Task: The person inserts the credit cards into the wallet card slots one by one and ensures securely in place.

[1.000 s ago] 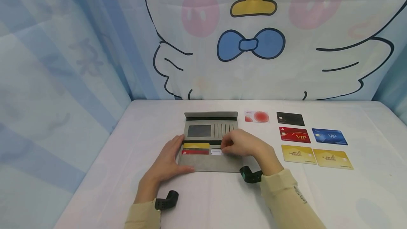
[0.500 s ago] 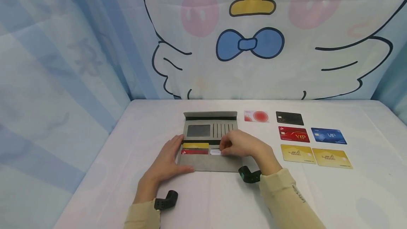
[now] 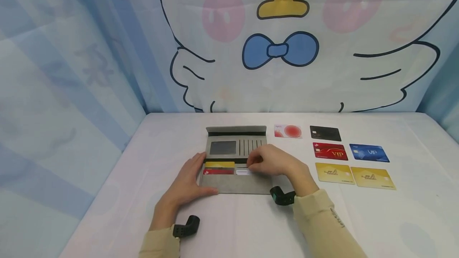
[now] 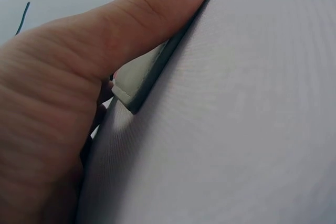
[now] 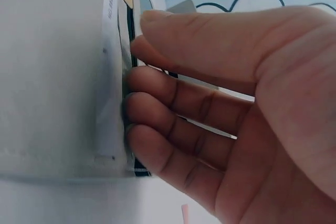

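A grey long wallet (image 3: 229,185) lies unfolded on the table, its window and slots uppermost. A gold card (image 3: 219,164) and a red card (image 3: 218,172) fill its left pockets. Beside them a white card (image 3: 244,172) sits deep in a right pocket, a strip showing. My left hand (image 3: 186,176) spreads around the wallet's near left corner, its straight thumb (image 4: 157,11) on the front edge. My right hand (image 3: 270,160) has curled fingers (image 5: 149,106) at the white card's upper edge, thumb near the index finger. I cannot tell whether they pinch anything.
Right of the wallet lie a white card with a red circle (image 3: 293,131), a black card (image 3: 325,133), a red VIP card (image 3: 330,151), a blue VIP card (image 3: 369,153) and two gold cards (image 3: 335,173). A printed curtain (image 3: 215,79) hangs behind the table.
The head view has shifted slightly, moving the whole scene a little left. Both hands keep nearly the same place on the wallet, and the white card's visible strip looks about the same.
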`<move>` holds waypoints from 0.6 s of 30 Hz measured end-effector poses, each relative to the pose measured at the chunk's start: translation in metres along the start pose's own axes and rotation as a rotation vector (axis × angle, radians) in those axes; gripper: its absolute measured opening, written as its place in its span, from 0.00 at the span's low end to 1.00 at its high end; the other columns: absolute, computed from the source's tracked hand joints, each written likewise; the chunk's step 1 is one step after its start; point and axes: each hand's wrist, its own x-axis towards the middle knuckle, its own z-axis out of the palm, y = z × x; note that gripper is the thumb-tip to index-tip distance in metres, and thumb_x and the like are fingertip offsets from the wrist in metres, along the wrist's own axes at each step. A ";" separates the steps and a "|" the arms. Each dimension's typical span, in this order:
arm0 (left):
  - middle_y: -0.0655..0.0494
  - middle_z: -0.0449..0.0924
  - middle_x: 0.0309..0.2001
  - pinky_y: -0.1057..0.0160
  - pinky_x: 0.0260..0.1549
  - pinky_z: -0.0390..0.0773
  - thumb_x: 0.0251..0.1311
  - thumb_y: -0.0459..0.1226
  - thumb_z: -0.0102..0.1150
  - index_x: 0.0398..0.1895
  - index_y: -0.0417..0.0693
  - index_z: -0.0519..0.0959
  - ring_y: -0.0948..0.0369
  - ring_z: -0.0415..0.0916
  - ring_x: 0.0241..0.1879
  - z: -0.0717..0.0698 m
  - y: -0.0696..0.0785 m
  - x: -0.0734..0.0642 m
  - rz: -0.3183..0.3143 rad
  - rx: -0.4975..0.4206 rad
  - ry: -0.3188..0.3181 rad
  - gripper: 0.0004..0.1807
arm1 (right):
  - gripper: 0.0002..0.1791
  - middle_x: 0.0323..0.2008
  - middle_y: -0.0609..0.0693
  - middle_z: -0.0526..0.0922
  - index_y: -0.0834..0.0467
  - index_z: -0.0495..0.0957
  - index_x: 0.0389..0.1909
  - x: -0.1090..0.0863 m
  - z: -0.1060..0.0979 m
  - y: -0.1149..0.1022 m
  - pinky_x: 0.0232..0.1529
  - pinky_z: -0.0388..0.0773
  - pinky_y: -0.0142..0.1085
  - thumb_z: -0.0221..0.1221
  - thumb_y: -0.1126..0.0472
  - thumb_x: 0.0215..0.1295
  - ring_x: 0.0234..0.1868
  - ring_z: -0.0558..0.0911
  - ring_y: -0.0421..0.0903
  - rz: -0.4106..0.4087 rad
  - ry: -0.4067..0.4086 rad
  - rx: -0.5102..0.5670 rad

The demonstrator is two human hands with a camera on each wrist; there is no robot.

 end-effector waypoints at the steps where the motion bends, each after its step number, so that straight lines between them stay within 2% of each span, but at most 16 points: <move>1: 0.55 0.50 0.71 0.48 0.65 0.49 0.34 0.61 0.71 0.73 0.52 0.51 0.54 0.45 0.69 0.000 0.000 0.000 -0.002 0.001 -0.001 0.61 | 0.03 0.28 0.41 0.78 0.50 0.82 0.33 0.000 -0.001 0.002 0.36 0.75 0.34 0.63 0.60 0.58 0.31 0.75 0.42 -0.003 0.013 0.005; 4: 0.55 0.50 0.71 0.48 0.65 0.49 0.34 0.61 0.71 0.73 0.52 0.51 0.54 0.45 0.70 -0.001 0.000 0.000 -0.007 -0.003 -0.001 0.62 | 0.05 0.31 0.41 0.79 0.52 0.82 0.37 -0.001 -0.006 0.008 0.38 0.76 0.35 0.63 0.59 0.59 0.33 0.75 0.42 -0.001 0.057 0.017; 9: 0.54 0.50 0.71 0.48 0.65 0.49 0.34 0.61 0.71 0.73 0.51 0.52 0.53 0.45 0.70 0.000 0.000 0.000 0.000 -0.004 0.004 0.62 | 0.12 0.35 0.45 0.79 0.56 0.81 0.44 -0.005 -0.015 0.021 0.41 0.77 0.37 0.62 0.58 0.60 0.37 0.76 0.44 0.013 0.182 0.034; 14: 0.55 0.50 0.71 0.47 0.65 0.48 0.33 0.61 0.72 0.73 0.52 0.51 0.53 0.44 0.70 0.001 0.000 0.000 -0.014 -0.009 0.001 0.62 | 0.18 0.44 0.51 0.78 0.57 0.78 0.51 -0.011 -0.025 0.036 0.46 0.77 0.43 0.62 0.57 0.60 0.45 0.75 0.49 0.095 0.310 0.035; 18: 0.56 0.50 0.71 0.47 0.65 0.49 0.33 0.62 0.72 0.73 0.53 0.51 0.54 0.44 0.70 0.002 -0.001 0.000 -0.014 -0.005 0.006 0.62 | 0.20 0.53 0.54 0.74 0.57 0.75 0.54 -0.015 -0.032 0.049 0.52 0.73 0.49 0.60 0.57 0.62 0.52 0.72 0.54 0.145 0.356 0.032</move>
